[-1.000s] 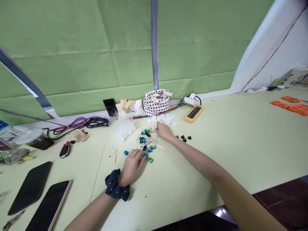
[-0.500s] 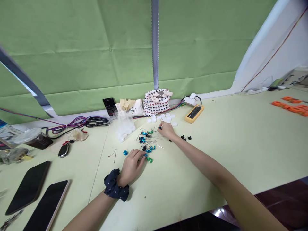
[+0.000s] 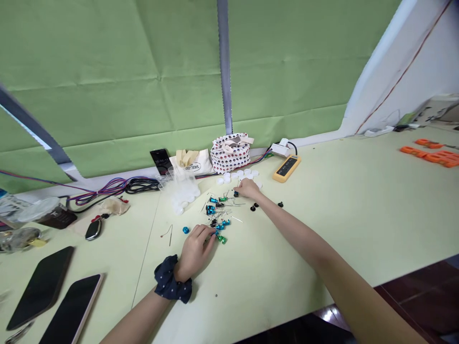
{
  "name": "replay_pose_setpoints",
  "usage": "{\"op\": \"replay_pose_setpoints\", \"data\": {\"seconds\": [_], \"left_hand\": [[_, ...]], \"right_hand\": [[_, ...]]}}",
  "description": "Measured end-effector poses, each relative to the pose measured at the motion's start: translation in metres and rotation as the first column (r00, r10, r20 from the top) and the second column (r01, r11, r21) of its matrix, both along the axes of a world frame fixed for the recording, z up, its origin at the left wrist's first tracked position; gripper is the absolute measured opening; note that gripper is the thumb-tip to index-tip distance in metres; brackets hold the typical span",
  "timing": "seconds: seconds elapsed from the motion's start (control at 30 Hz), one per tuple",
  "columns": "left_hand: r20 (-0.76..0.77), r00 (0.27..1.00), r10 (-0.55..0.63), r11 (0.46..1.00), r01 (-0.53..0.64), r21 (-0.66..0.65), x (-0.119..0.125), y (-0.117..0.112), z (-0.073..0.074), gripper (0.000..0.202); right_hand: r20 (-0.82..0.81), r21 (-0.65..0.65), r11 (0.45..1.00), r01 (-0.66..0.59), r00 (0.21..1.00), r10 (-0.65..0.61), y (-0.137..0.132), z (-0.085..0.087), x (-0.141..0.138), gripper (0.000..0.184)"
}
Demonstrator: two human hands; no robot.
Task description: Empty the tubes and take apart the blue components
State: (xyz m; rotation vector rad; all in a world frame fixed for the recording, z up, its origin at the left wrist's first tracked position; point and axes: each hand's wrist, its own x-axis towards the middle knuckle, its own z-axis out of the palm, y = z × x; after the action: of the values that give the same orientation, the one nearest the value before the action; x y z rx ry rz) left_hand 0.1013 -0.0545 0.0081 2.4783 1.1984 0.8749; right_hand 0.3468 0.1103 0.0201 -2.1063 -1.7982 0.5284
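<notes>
Right hand [image 3: 250, 189]: thumb and finger drawn together in a pinch on a small dark piece [image 3: 235, 194], which sits at their tips. Whether it also touches the tabletop [image 3: 265, 267], cannot tell.

Left hand [image 3: 194, 248]: fingers curled, tips lowered onto a blue part [image 3: 216, 233]. Gripped or merely touched, cannot tell; the fingers cover some of it.

Just right of the left fingertips: a green part [image 3: 222, 240], close beside the blue one. Between the two sets of fingertips: a loose cluster of blue, green and black parts [image 3: 210, 209], with thin metal pins [image 3: 236, 219] strewn among them. Left of the left fingers: a lone blue round piece [image 3: 185, 230]; farther left, a thin rod [image 3: 170, 235].

Right of the right fingers, nearer the body: several black pieces [image 3: 280, 204], lying near the forearm. Just beyond the right fingers: white round pieces [image 3: 240, 175]; behind those, a patterned pouch [image 3: 230, 155]. Beyond the left fingers, past the cluster: a clear plastic bag [image 3: 181, 188]. Beyond the right hand, to its right: a yellow power strip [image 3: 287, 169].
</notes>
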Motion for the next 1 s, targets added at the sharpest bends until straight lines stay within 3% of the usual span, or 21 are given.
{"op": "replay_pose_setpoints", "data": {"seconds": [0.2,0.47,0.77,1.0], "left_hand": [[-0.014,1.000,-0.005,1.000,0.005,0.014,-0.001,0.001,-0.003,0.019],[-0.010,1.000,-0.013,1.000,0.013,0.027,-0.001,0.002,-0.003,0.019],[-0.023,1.000,-0.013,1.000,0.013,0.004,0.000,0.002,-0.001,0.018],[-0.022,1.000,-0.002,1.000,0.002,0.005,-0.002,0.001,-0.003,0.018]], "right_hand": [[-0.017,-0.036,0.999,0.034,0.999,-0.034,0.005,-0.004,-0.010,0.032],[-0.177,0.010,0.998,0.058,0.983,-0.055,0.005,-0.009,-0.009,0.026],[-0.399,0.089,0.996,0.004,0.916,0.032,0.003,-0.019,-0.007,0.027],[-0.415,0.161,0.984,-0.069,0.900,0.132,-0.003,-0.018,-0.007,0.019]]}}
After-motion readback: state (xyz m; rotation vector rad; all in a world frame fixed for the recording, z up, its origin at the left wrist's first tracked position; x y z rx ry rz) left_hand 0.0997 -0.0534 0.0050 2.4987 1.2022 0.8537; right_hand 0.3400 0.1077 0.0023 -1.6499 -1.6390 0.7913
